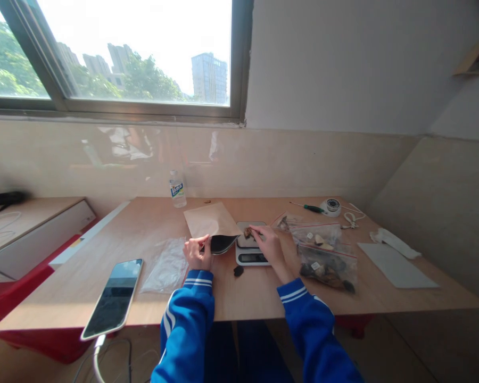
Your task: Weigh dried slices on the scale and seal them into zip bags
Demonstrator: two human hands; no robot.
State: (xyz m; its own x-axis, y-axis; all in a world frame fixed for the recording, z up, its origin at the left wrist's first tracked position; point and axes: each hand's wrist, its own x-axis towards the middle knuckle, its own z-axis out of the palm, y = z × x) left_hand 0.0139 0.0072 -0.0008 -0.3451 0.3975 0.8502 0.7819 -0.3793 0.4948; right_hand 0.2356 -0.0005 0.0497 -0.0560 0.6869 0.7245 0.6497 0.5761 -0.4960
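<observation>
Small flat digital scale mid wooden table, right hand pinching brown dried bits on its platform, left hand just left gripping open mouth of kraft paper pouch, crinkly clear zip bags right of scale, bare tabletop beyond toward far edge

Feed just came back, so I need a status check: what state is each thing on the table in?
Paper pouch: mouth open, held by left hand.
Scale: brown pieces on its platform, right hand on them.
Zip bags: filled, lying flat.
Phone: screen dark, cable attached.
Bottle: upright.
</observation>
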